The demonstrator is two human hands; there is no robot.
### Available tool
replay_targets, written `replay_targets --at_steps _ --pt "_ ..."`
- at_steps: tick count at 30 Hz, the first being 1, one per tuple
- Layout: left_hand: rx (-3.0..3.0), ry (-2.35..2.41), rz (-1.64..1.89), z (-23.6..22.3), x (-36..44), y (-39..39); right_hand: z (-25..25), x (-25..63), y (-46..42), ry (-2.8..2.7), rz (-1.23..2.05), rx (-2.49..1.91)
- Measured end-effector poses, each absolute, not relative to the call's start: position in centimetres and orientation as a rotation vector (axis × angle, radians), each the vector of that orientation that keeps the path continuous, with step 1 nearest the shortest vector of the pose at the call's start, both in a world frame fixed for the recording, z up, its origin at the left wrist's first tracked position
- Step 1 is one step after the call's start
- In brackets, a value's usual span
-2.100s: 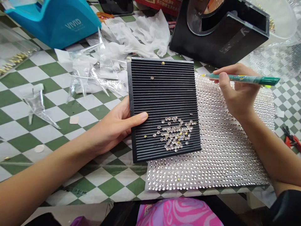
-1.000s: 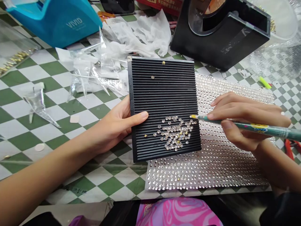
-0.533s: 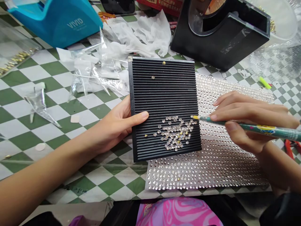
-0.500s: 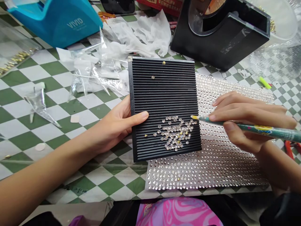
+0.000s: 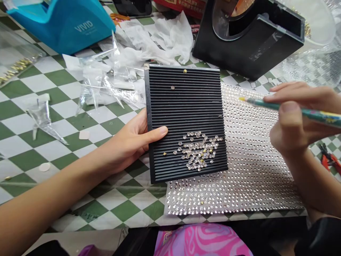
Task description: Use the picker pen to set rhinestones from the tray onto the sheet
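My left hand (image 5: 135, 137) grips the lower left edge of a black ridged rhinestone tray (image 5: 183, 106), thumb lying on top and fingers beneath. A loose cluster of clear and gold rhinestones (image 5: 197, 151) lies in the tray's lower half, and a few stones sit apart near its top. My right hand (image 5: 295, 117) holds a green pick-up pencil (image 5: 314, 112) with a yellow tip. That tip is over a large sheet of rhinestones in rows (image 5: 247, 160), to the right of the tray, and the tray overlaps this sheet.
A green and white checkered cloth (image 5: 125, 209) covers the table. Behind the tray are a teal VIVID dispenser (image 5: 61, 26), a black holder (image 5: 247, 42), crumpled white tissue (image 5: 170, 39) and clear plastic scraps (image 5: 106, 85). Red-handled pliers (image 5: 329, 161) lie at right.
My right hand has lifted up and to the right, carrying the pencil tip away from the stone cluster to above the sheet. The tray and my left hand have stayed in place.
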State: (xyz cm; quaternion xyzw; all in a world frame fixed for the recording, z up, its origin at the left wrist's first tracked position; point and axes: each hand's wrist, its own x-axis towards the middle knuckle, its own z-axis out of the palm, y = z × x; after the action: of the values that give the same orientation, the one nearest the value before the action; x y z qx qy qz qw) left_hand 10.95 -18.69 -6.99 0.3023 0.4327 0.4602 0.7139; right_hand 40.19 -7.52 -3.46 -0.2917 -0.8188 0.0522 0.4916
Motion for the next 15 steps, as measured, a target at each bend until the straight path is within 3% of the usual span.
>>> replay_targets --at_steps 3,9,15 --pt "0.674 0.956 1.015 -6.9 10.9 -18.7 -4.4 40.2 -6.3 -1.933 0.033 -0.691" --pt "0.669 0.976 1.012 -6.7 11.1 -18.8 -4.3 39.5 -7.2 -2.07 0.331 -0.459" --pt "0.659 0.972 1.01 -6.7 11.0 -18.7 -3.3 39.4 -8.3 -2.224 0.339 -0.485"
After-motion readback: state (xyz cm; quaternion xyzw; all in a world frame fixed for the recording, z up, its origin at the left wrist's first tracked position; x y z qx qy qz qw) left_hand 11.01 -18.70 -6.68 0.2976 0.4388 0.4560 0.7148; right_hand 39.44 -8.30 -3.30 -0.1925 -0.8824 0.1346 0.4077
